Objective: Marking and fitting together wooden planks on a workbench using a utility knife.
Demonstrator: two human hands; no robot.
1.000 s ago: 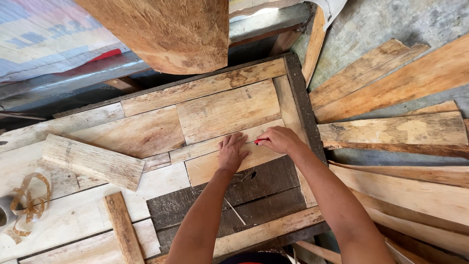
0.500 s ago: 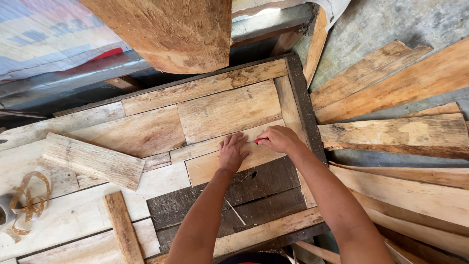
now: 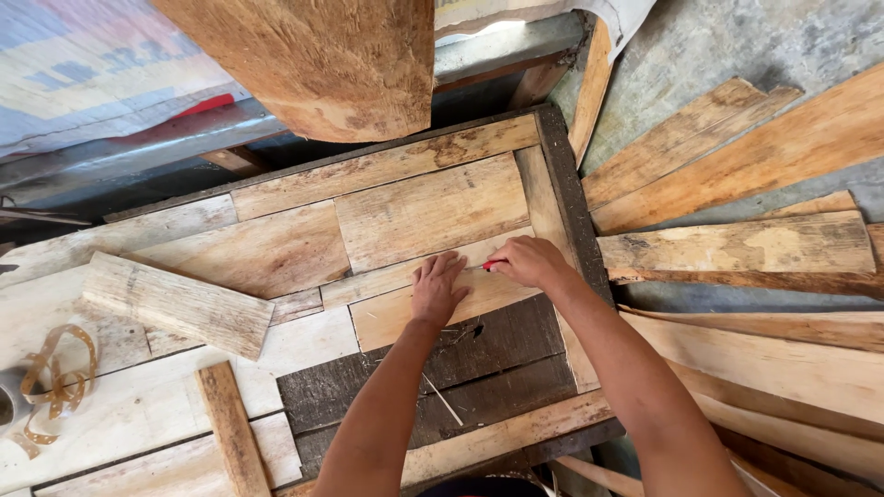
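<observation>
Here I see my left hand (image 3: 437,290) lying flat, fingers spread wide and holding nothing, pressed on a pale plank (image 3: 433,299) that sits near the middle of a wooden panel (image 3: 387,166). My right hand (image 3: 527,260) rests just to the right of it, its grip closed around a red pencil (image 3: 492,265), whose tip pokes out leftward between the two hands and touches the same plank. That plank lies across the panel, with a dark plank (image 3: 387,387) directly nearer to me and lighter boards on the far side. A dark frame strip (image 3: 571,198) runs along the panel's right edge, just beside my right wrist. To the left, a loose short board (image 3: 180,304) lies tilted on top of the pale boards, and a narrow slat (image 3: 230,433) lies near the bottom. A curled tan strap (image 3: 55,387) sits at the far left edge. On the right, well apart, long planks (image 3: 737,248) fan out over the grey floor (image 3: 737,46).
</observation>
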